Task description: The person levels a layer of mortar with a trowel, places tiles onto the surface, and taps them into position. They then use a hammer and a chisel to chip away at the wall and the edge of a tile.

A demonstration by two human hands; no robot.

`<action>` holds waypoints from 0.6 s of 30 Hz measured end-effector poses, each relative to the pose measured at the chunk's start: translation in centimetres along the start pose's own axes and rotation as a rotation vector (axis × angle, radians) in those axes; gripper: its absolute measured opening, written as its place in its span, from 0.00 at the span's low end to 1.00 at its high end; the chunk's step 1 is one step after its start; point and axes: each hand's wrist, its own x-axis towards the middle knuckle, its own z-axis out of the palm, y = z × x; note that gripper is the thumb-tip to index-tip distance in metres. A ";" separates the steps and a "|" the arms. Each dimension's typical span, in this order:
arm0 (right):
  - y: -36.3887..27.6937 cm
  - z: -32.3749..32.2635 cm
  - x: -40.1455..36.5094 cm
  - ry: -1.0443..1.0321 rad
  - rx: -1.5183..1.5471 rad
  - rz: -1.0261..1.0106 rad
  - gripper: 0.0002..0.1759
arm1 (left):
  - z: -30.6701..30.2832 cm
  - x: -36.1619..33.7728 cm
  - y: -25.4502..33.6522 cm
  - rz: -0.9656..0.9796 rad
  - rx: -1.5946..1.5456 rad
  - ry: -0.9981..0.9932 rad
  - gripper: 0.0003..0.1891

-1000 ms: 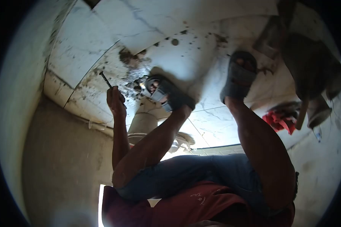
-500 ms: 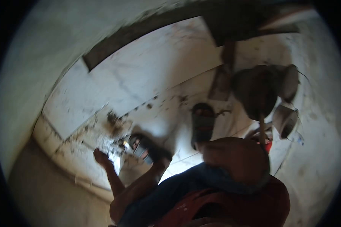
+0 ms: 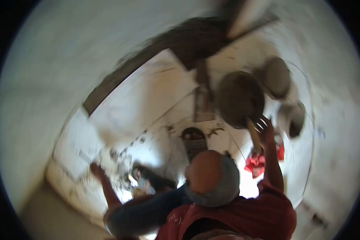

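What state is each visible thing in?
left hand: closed on rod
rod: held, blurred
right hand: open, fingers spread
wooden handle: slanting
red cloth: crumpled
right sandal: worn
left sandal: worn, blurred
floor: dirt-spotted
dark bucket: contents unclear
rightmost bucket: contents unclear

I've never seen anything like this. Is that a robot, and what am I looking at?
No robot: it's a person, filmed from above by one camera worn on their head. Below are pale tiles, dirty in places. The left hand may hold something thin, but blur hides it. The right hand, fingers spread, is beside a handle that reaches up to a dark tub. Two containers and a red cloth are nearby.
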 end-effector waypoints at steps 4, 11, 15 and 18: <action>1.9 0.8 0.5 -0.137 -0.712 -0.309 0.24 | 0.8 -4.1 -2.7 0.216 0.527 0.084 0.16; 6.1 19.3 -9.6 -0.482 -1.408 -0.695 0.21 | -1.1 -19.9 10.2 -0.356 -0.050 0.213 0.16; 12.7 29.9 -21.9 -0.767 -1.690 -0.982 0.20 | -3.7 -26.3 9.8 -0.560 -0.315 0.444 0.15; 17.8 36.1 -30.6 -0.863 -1.851 -1.098 0.19 | -8.9 -27.4 9.7 -0.627 -0.496 0.754 0.14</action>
